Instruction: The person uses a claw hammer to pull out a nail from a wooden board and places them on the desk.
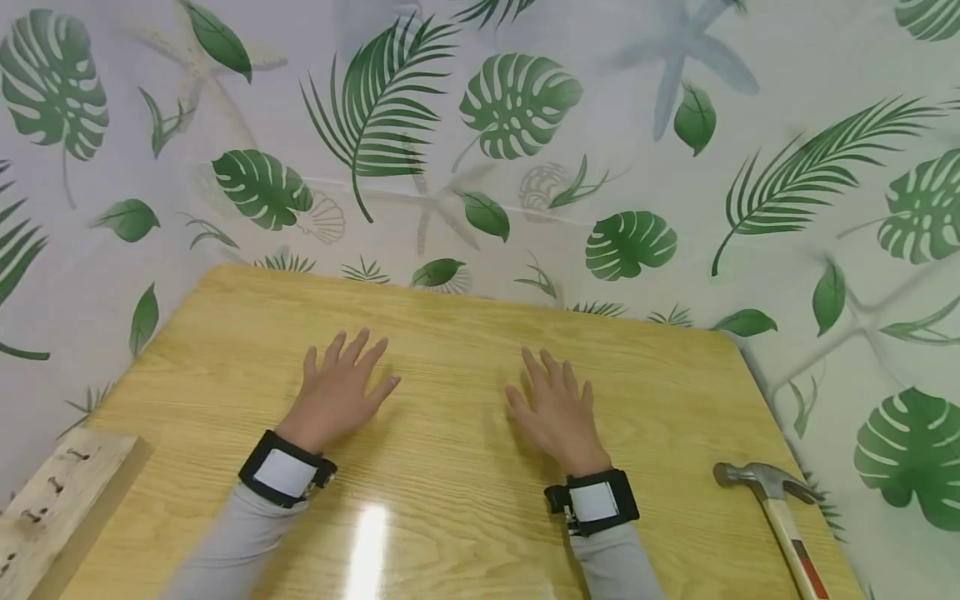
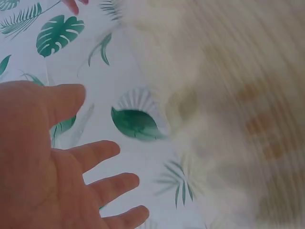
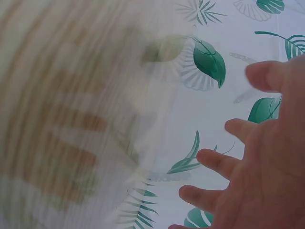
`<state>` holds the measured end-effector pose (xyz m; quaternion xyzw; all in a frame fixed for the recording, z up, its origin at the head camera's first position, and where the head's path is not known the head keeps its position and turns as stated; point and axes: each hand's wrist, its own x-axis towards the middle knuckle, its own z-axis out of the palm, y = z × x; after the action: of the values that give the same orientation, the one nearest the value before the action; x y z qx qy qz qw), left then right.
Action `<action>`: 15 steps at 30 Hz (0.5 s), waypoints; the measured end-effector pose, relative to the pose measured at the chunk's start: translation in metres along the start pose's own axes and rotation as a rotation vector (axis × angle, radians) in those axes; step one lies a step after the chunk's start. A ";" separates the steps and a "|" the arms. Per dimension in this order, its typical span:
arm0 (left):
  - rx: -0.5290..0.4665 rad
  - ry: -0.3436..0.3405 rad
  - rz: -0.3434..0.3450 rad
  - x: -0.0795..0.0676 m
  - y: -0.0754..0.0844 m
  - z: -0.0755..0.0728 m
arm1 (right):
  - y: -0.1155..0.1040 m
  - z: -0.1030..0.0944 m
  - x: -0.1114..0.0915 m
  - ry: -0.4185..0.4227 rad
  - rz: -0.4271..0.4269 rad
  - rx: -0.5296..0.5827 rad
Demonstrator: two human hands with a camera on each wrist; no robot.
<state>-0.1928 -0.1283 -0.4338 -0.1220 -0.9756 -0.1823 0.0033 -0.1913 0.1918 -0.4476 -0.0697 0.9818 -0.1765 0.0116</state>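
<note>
Both hands are held over a wood-grain table (image 1: 450, 450), palms down, with nothing in them. My left hand (image 1: 335, 402) has its fingers spread and straight; in the left wrist view the palm side of the left hand (image 2: 52, 162) shows over the glossy surface. My right hand (image 1: 558, 412) mirrors it, fingers apart, and the right wrist view shows the right hand (image 3: 257, 157) bare as well. A claw hammer (image 1: 772, 492) with a pale handle and red band lies at the table's right edge, nearest to the right hand. Off to the left sits a wooden board (image 1: 90, 475) with several bent nails.
A leaf-patterned cloth (image 1: 525, 208) hangs behind the table and along its sides. Dark straps with white patches circle both wrists. Light glares off the table near the front.
</note>
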 end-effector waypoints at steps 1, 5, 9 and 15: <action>0.009 -0.009 -0.004 -0.005 -0.005 -0.004 | 0.001 0.001 0.000 -0.001 0.002 -0.002; 0.032 -0.022 -0.039 -0.027 -0.028 -0.021 | 0.002 0.002 0.000 0.009 0.004 -0.016; 0.055 -0.004 -0.097 -0.055 -0.056 -0.037 | 0.002 0.002 -0.001 0.001 0.004 -0.017; 0.060 -0.009 -0.274 -0.101 -0.106 -0.061 | 0.000 0.000 -0.001 0.002 0.006 -0.007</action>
<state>-0.1221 -0.2702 -0.4198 0.0116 -0.9882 -0.1513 -0.0226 -0.1906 0.1923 -0.4479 -0.0667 0.9826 -0.1730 0.0110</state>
